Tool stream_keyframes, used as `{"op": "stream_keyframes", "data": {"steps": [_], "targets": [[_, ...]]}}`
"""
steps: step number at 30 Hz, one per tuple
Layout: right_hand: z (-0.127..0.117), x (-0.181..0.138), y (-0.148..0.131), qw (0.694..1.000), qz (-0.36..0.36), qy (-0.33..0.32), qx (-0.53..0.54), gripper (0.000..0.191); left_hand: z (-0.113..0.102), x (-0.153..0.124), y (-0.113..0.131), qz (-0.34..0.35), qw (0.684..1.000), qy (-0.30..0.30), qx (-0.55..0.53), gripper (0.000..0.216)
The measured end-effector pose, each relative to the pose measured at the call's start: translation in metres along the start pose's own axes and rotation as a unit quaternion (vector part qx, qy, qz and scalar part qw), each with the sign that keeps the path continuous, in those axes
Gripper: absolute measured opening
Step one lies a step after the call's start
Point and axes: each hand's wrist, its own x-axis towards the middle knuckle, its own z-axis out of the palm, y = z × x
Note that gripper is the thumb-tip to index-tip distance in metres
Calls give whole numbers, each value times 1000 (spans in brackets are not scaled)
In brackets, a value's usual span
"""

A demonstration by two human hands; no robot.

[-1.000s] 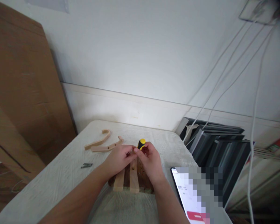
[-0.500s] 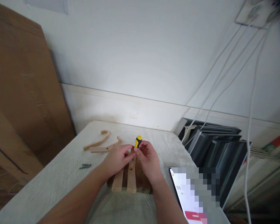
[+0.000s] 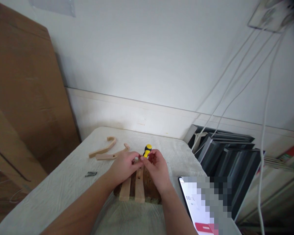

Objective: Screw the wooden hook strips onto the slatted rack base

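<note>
My right hand [image 3: 156, 169] is closed around a short screwdriver with a yellow and black handle [image 3: 147, 150], held upright over the far end of two pale wooden slats [image 3: 132, 189]. The slats lie side by side on a dark brown wooden block [image 3: 150, 189]. My left hand [image 3: 124, 166] is pinched at the slats' far end, right against the screwdriver's tip; what its fingers hold is hidden. Both hands touch each other above the wood.
Two curved wooden hook pieces [image 3: 105, 150] lie farther back on the white-covered table [image 3: 63, 186]. Several small dark screws [image 3: 90, 174] lie to the left. A phone [image 3: 198, 205] with a lit screen lies at the right. Cardboard leans at the left; dark panels and white cables stand at the right.
The hands and screwdriver stay in place over the slats; the screwdriver's handle tilts slightly from frame to frame. The camera view has shifted a little.
</note>
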Motion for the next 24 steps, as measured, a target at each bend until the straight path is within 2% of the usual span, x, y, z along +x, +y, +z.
{"op": "stream_keyframes", "data": {"steps": [3,7,13,19,24], "targets": [[-3,-1,-5,1000,-8,-1,-25,31,0,0,0,12,1000,-12,-4,15],[-6,-1,-7,997,-44,-30,-55,20,0,-2,0,32,999,-8,-9,15],[-2,0,-3,1000,-2,7,-28,22,1,-2,0,8,1000,3,-3,14],[-5,-1,-6,998,-44,-26,-35,17,1,-2,0,12,1000,-4,3,17],[-2,1,-1,1000,-7,-5,-15,24,0,-2,2,5,999,-4,37,15]]}}
